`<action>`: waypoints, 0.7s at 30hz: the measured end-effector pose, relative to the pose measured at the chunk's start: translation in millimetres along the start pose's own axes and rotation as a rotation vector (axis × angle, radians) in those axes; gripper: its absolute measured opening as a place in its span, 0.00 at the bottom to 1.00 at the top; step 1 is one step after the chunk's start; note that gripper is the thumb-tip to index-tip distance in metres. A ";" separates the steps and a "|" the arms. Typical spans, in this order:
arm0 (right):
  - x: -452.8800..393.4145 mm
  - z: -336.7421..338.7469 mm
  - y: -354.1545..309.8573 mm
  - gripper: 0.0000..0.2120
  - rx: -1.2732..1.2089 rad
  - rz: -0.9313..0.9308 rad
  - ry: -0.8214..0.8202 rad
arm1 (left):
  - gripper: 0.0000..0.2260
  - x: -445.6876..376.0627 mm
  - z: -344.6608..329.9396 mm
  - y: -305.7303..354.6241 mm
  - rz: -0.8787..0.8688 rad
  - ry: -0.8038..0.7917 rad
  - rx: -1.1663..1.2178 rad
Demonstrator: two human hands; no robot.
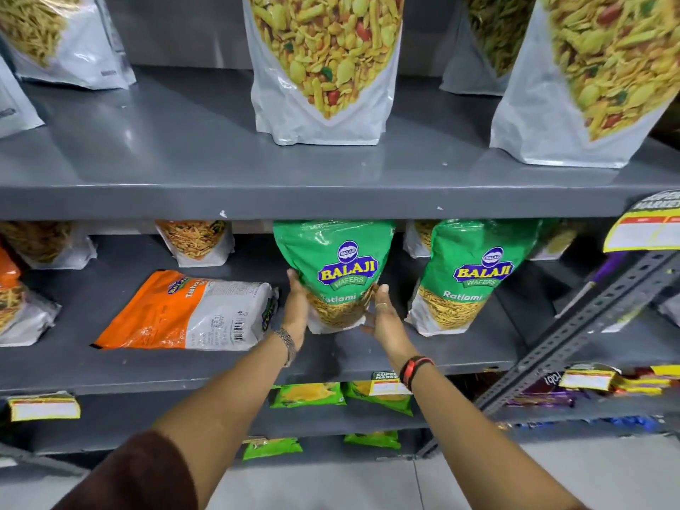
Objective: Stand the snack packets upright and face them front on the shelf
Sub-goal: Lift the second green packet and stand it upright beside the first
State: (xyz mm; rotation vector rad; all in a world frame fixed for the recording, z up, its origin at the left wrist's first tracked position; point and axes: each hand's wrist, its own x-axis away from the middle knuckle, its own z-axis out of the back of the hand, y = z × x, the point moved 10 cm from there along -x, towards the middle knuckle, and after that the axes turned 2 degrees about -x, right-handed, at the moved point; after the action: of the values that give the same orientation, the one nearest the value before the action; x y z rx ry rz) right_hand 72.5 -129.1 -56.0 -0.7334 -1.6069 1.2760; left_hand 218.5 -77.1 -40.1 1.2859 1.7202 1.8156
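A green Balaji snack packet (pixel 336 266) stands upright, front facing me, on the middle grey shelf (pixel 257 366). My left hand (pixel 296 307) presses its left side and my right hand (pixel 382 318) cups its lower right corner. A second green Balaji packet (pixel 474 277) stands upright just to the right, untouched. To the left, an orange and white packet (pixel 187 312) lies flat on the same shelf, its barcode side up.
Large white namkeen pouches (pixel 323 68) stand on the upper shelf (pixel 331 200). More pouches (pixel 197 241) stand at the back of the middle shelf. A slotted grey upright (pixel 588 325) slants across the right. Green packets (pixel 309 393) and price tags (pixel 44 406) sit lower down.
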 end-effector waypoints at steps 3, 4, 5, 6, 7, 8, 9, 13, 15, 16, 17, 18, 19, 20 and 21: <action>4.8 -1.3 4.4 0.26 -0.041 -0.008 -0.031 | 0.29 -27.5 -0.6 -14.5 0.012 -0.071 0.100; 6.1 -0.7 5.5 0.26 -0.033 -0.016 -0.028 | 0.30 -36.0 3.4 -21.3 0.035 -0.053 0.089; 7.7 0.6 7.2 0.27 -0.019 -0.032 -0.019 | 0.33 -47.3 10.4 -32.3 0.038 -0.033 0.099; 8.7 3.7 11.8 0.26 0.011 -0.064 -0.002 | 0.37 -50.1 17.7 -40.4 0.055 0.006 0.091; 11.8 6.2 17.4 0.25 0.050 -0.108 0.015 | 0.42 -48.8 28.3 -48.5 0.085 0.055 0.072; 15.1 7.0 24.5 0.24 0.088 -0.158 0.021 | 0.40 -34.3 32.2 -49.0 0.106 0.063 0.092; 18.4 4.8 31.3 0.22 0.108 -0.202 0.008 | 0.31 -15.4 33.7 -50.5 0.133 0.052 0.120; 31.2 -30.7 33.8 0.20 0.192 -0.207 -0.110 | 0.19 47.3 48.5 -74.5 0.231 -0.027 0.150; 31.7 -54.6 17.0 0.18 0.242 -0.098 -0.143 | 0.19 51.1 74.8 -90.0 0.252 0.001 0.117; 29.9 -68.5 6.6 0.16 0.288 -0.030 -0.160 | 0.19 50.3 90.6 -95.7 0.276 0.036 0.123; 27.5 -84.1 -4.6 0.14 0.337 0.049 -0.181 | 0.19 50.3 104.2 -97.9 0.292 0.057 0.147; 23.6 -99.7 -14.6 0.14 0.395 0.121 -0.196 | 0.20 52.1 115.9 -96.1 0.299 0.062 0.164; 19.9 -117.1 -22.6 0.13 0.448 0.183 -0.205 | 0.20 54.3 129.2 -92.4 0.294 0.069 0.169; 15.2 -134.6 -29.4 0.14 0.496 0.231 -0.211 | 0.21 53.7 142.7 -89.5 0.283 0.078 0.186; 11.2 -149.3 -36.1 0.14 0.538 0.274 -0.220 | 0.22 52.5 154.7 -85.7 0.274 0.090 0.204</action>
State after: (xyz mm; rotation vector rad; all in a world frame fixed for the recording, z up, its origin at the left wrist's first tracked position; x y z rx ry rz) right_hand 208.0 -69.4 -13.4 -0.4926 -1.2597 1.9431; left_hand 280.9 77.1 -119.8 1.6145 1.8962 1.9094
